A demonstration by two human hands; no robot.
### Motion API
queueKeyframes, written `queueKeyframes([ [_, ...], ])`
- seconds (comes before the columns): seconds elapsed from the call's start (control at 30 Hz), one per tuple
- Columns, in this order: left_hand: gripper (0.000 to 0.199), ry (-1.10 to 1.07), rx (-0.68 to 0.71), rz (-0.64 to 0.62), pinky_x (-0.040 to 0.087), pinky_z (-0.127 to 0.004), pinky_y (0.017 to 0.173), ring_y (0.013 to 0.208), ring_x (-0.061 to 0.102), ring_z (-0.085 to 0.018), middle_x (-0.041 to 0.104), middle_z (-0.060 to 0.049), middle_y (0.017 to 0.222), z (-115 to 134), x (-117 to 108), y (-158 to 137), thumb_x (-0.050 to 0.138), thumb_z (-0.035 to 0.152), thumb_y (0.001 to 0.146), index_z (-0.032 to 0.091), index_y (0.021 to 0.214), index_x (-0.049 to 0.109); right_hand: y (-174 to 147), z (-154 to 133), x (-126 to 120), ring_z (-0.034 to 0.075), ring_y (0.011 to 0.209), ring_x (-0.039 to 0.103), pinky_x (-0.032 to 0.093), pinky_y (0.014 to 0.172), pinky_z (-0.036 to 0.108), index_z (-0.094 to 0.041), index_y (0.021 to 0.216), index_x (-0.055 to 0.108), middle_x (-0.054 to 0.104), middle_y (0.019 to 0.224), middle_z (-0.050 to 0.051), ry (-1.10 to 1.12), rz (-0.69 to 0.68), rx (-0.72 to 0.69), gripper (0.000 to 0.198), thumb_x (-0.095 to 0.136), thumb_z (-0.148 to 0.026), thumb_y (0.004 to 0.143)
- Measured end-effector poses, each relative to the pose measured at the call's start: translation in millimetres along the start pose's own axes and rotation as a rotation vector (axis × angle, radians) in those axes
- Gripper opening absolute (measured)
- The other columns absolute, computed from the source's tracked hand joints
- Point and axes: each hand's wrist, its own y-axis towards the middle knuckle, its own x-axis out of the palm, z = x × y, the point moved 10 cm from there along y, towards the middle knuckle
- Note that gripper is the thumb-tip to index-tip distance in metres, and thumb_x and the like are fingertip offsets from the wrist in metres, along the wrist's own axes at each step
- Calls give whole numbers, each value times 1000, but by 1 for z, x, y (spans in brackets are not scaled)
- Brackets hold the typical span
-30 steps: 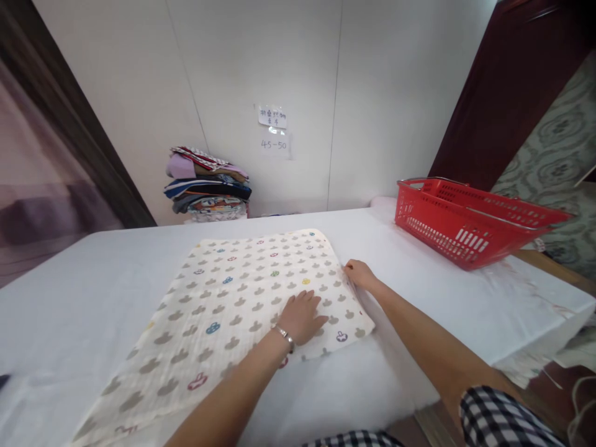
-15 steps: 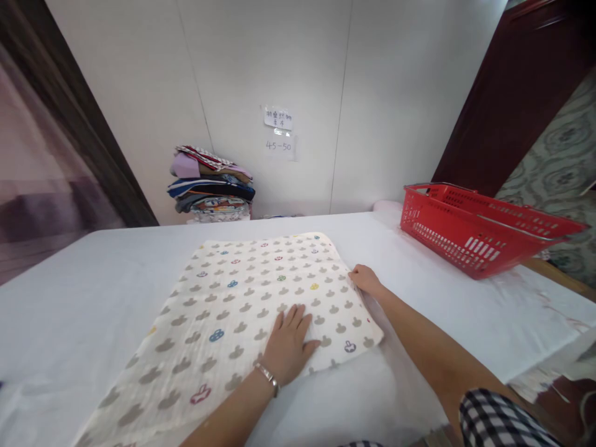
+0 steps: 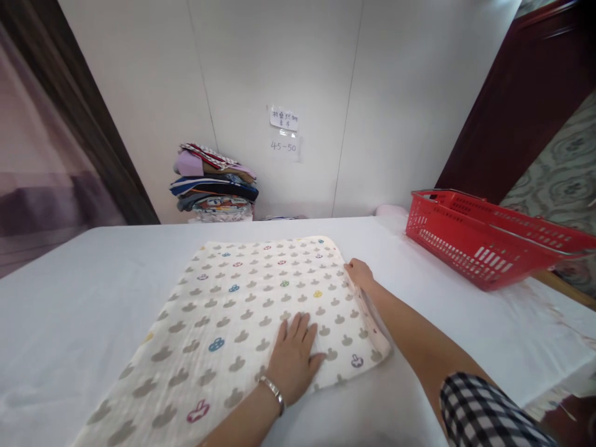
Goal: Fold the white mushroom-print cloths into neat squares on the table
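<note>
A white cloth [image 3: 254, 304] printed with grey, blue, red and yellow mushrooms lies spread on the table, its layers doubled along the right edge. My left hand [image 3: 295, 357], with a silver bracelet at the wrist, rests flat on the cloth near its front right part, fingers spread. At the right edge of the cloth my right hand [image 3: 359, 273] is closed, pinching the edge, with the fingertips partly hidden. Beneath that hand, the edge is slightly raised and shows a pinkish underside.
The table has a white cover [image 3: 116, 267]. Against the wall stands a stack of folded clothes [image 3: 214, 180]. A red plastic basket [image 3: 484, 239] is at the right. Two handwritten paper notes [image 3: 284, 130] are stuck on the wall. A dark curtain [image 3: 84, 112] hangs at the left.
My right hand has drawn the cloth's right edge up a little, so more of the underside shows. My left hand stays flat on the cloth. The view has shifted slightly.
</note>
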Motion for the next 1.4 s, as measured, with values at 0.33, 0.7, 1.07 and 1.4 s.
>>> queueKeyframes([
  [0.33, 53, -16, -10, -13, 18, -54, 108, 134, 20, -31, 28, -10, 144, 2, -2, 0, 41, 42, 86, 18, 133, 42, 7, -1, 0, 20, 91, 58, 38, 64, 26, -20, 94, 59, 64, 100, 9, -27, 24, 21, 27, 38, -36, 88],
  [0.7, 54, -6, -7, -24, 16, -55, 108, 134, 18, -31, 25, -10, 145, 0, 3, 0, 38, 43, 87, 17, 134, 41, 19, -7, 2, 22, 86, 60, 40, 64, 29, -18, 93, 58, 64, 91, 10, -6, 18, 37, 35, 39, -46, 86],
  [1.07, 55, 14, 0, -20, 16, -54, 108, 134, 18, -30, 26, -10, 145, 1, 3, 1, 37, 44, 87, 15, 135, 39, 19, 10, -7, 19, 87, 59, 39, 68, 25, -16, 86, 62, 65, 93, 11, 144, 90, 11, 24, 42, -28, 87],
  [1.4, 53, 15, -12, 15, 18, -52, 108, 134, 20, -30, 30, -11, 144, 2, 3, 4, 41, 42, 86, 15, 132, 43, -65, 47, -6, 8, 45, 50, 37, 47, 21, -16, 70, 59, 65, 67, 1, 337, -122, -77, 21, 46, -28, 81],
])
